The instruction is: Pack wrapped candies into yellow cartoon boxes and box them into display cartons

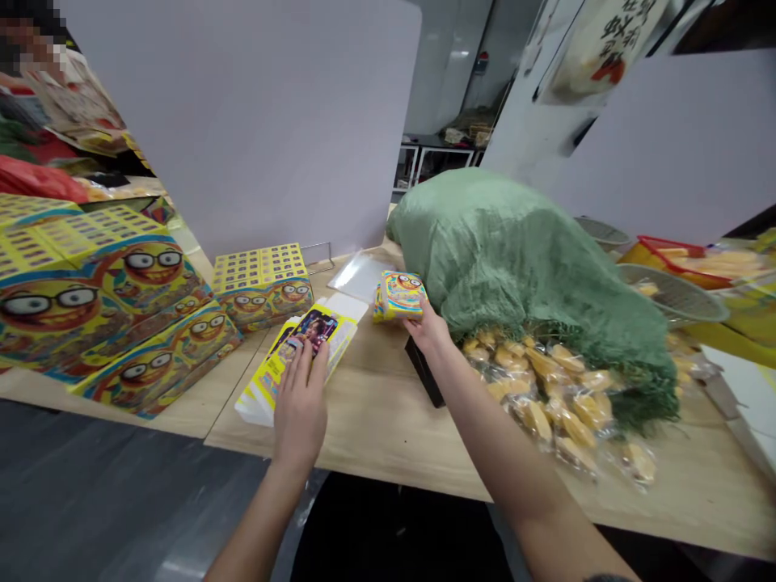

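Observation:
My left hand lies over a flat, unfolded yellow cardboard box on the wooden table. Its spread fingertips rest on a dark picture card, and I cannot tell whether they grip it. My right hand holds a small yellow printed box up by its lower edge, just in front of a green mesh sack. Many wrapped yellow snacks spill from the sack's mouth, to the right of my right wrist.
Stacks of yellow cartoon-face boxes fill the left end of the table. A clear plastic sheet and a black box lie between my hands. Woven baskets stand at right, and a white partition rises behind.

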Demonstrator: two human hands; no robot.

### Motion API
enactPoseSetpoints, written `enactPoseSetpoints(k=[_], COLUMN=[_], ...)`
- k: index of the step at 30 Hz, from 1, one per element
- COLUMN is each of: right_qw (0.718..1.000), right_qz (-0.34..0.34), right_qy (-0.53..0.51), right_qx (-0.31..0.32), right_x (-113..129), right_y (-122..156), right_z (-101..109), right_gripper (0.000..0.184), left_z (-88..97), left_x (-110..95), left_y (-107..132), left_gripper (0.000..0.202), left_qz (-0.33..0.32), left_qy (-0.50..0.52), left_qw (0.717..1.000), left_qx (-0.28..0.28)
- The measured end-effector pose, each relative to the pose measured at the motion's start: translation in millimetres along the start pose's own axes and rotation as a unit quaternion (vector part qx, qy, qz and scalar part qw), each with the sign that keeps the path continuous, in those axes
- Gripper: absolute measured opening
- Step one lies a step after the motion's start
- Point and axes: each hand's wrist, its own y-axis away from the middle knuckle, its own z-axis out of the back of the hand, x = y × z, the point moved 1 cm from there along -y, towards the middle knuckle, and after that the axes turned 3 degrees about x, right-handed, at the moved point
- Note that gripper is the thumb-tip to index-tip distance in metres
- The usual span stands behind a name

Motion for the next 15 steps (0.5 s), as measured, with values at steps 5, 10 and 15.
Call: enactPoseSetpoints(k=[5, 10, 15], right_qw=[0.999, 0.986, 0.954], right_qz=[0.000, 0.080, 0.133], right_qy=[-0.006, 0.073, 0.205], right_qx=[0.041, 0.129, 0.172], right_x=[-21, -27, -1], right_y=[80, 145, 143], right_z=[31, 76, 106], right_gripper=[0.040, 0.046, 0.042], left_z=[8.7, 3.6, 9.4], left_x=[-27, -81, -74], left_y=[20, 38, 13], left_gripper=[0.064, 0.062, 0.057], left_qz=[-0.055, -0.172, 0.049], left_qy=[0.039, 0.139, 0.303], left_qw=[0.994, 0.975, 0.949], left_qx=[-0.084, 0.017, 0.069])
